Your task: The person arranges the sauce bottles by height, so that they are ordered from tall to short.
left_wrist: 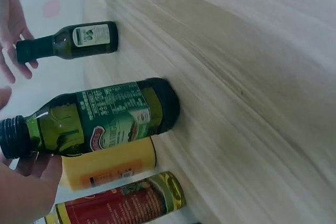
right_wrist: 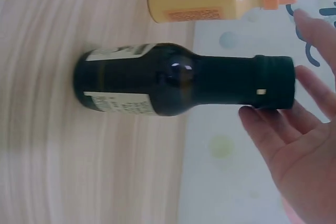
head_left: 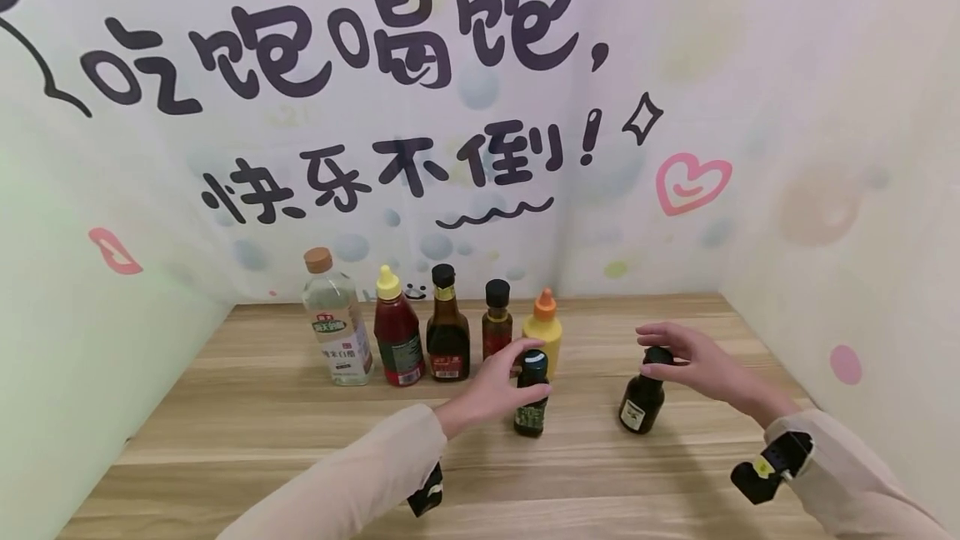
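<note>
A green glass bottle (head_left: pixel 531 418) with a dark cap and green label stands upright on the wooden table. My left hand (head_left: pixel 489 388) is around its top, fingers behind the cap and thumb out to the other side; in the left wrist view the thumb is apart from the bottle (left_wrist: pixel 113 119). To the right, a slim dark bottle (head_left: pixel 642 403) with a pale label stands upright. My right hand (head_left: pixel 693 363) is at its cap, fingers spread loosely. In the right wrist view, fingertips lie right at the neck of this bottle (right_wrist: pixel 173 80), while other fingers extend past the cap.
Along the back stand a clear bottle (head_left: pixel 337 340) with a brown cap, a red squeeze bottle (head_left: pixel 398 340) with a yellow cap, a dark sauce bottle (head_left: pixel 447 336), a smaller dark-capped bottle (head_left: pixel 497 327) and a yellow squeeze bottle (head_left: pixel 551 332). Behind them hangs a printed cloth (head_left: pixel 465 257).
</note>
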The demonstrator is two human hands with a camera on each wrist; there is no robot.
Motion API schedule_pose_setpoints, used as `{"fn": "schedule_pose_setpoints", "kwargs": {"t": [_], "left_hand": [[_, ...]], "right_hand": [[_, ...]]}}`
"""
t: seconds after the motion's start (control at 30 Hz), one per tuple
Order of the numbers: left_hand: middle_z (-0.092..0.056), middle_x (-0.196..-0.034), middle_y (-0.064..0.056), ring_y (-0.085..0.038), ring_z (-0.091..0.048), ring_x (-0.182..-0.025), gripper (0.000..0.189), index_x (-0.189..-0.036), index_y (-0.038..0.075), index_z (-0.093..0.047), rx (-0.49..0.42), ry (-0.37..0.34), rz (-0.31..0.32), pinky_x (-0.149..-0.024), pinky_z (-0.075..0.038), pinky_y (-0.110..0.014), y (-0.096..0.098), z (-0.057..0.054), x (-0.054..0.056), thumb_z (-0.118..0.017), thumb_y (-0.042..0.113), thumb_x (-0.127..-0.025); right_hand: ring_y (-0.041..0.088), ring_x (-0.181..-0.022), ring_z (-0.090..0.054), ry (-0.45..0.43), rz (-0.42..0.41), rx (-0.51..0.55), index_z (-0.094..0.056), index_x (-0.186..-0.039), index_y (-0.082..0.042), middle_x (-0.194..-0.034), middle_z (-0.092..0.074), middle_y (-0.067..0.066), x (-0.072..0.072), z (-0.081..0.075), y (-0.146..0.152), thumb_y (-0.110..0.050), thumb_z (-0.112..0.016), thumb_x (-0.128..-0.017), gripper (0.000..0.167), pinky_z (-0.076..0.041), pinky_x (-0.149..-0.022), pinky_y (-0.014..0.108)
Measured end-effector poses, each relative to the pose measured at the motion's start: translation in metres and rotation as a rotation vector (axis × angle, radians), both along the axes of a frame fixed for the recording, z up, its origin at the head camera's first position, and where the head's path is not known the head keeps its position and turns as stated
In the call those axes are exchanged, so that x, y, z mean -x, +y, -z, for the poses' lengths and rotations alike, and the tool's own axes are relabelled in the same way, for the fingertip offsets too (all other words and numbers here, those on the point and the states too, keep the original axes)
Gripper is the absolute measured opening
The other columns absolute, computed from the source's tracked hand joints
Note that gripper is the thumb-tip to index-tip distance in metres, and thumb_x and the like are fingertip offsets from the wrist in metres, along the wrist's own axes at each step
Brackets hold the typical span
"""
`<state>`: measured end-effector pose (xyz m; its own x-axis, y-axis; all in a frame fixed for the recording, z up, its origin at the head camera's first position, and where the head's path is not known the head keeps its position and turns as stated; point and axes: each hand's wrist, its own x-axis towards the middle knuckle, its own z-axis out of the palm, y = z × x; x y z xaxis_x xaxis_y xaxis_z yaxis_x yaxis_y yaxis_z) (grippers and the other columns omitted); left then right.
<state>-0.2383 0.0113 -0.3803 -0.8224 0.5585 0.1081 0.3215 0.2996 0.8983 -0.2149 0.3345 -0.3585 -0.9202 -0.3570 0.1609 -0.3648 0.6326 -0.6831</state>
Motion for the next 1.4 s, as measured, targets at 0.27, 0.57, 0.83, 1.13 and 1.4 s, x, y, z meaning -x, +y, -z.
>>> {"fn": "schedule_pose_setpoints", "kwargs": {"t": [0.27, 0.57, 0.83, 1.13, 1.4], "left_hand": [[-0.058, -0.140, -0.024, -0.043, -0.056, -0.131, 0.049, -0.139, -0.003, -0.057, -0.054, -0.034, -0.077, -0.112, -0.044, -0.059, 0.007, 0.012, 0.000, -0.074, 0.003, -0.094], [-0.065, -0.131, -0.026, -0.043, -0.059, -0.126, 0.042, -0.133, -0.009, -0.059, -0.114, -0.039, -0.074, -0.110, -0.046, -0.055, 0.006, 0.027, 0.004, -0.073, 0.003, -0.095], [-0.065, -0.131, -0.025, -0.041, -0.061, -0.125, 0.042, -0.133, -0.009, -0.060, -0.143, -0.065, -0.058, -0.109, -0.048, -0.052, 0.006, 0.031, 0.006, -0.073, 0.004, -0.096], [-0.068, -0.128, -0.024, -0.038, -0.065, -0.120, 0.040, -0.131, -0.009, -0.064, -0.163, -0.038, -0.068, -0.105, -0.052, -0.047, 0.007, 0.031, 0.008, -0.075, 0.004, -0.095], [-0.070, -0.125, -0.023, -0.038, -0.067, -0.117, 0.039, -0.130, -0.008, -0.066, -0.145, 0.033, -0.104, -0.103, -0.053, -0.049, 0.003, 0.030, 0.007, -0.076, 0.007, -0.095]], "right_hand": [[-0.012, -0.104, -0.058, 0.037, 0.044, 0.110, -0.061, -0.127, 0.017, -0.125, -0.065, 0.033, -0.006, 0.016, 0.001, 0.002, -0.075, -0.092, 0.041, -0.055, -0.082, 0.018], [-0.007, -0.101, -0.064, 0.084, 0.057, 0.227, -0.072, -0.121, 0.004, -0.115, -0.064, -0.031, -0.007, 0.032, 0.005, -0.001, -0.074, -0.095, 0.026, -0.054, -0.078, 0.014], [-0.008, -0.101, -0.064, 0.102, 0.034, 0.280, -0.065, -0.121, 0.016, -0.115, -0.065, -0.032, -0.008, 0.036, 0.008, 0.008, -0.070, -0.094, 0.028, -0.054, -0.079, 0.013], [-0.006, -0.097, -0.067, 0.123, 0.002, 0.329, -0.071, -0.118, 0.009, -0.115, -0.067, -0.029, -0.005, 0.038, 0.011, 0.010, -0.071, -0.092, 0.025, -0.055, -0.076, 0.013], [-0.006, -0.097, -0.067, 0.049, 0.017, 0.286, -0.061, -0.122, 0.022, -0.112, -0.065, -0.033, 0.000, 0.029, 0.007, 0.002, -0.072, -0.095, 0.036, -0.057, -0.076, 0.016]]}}
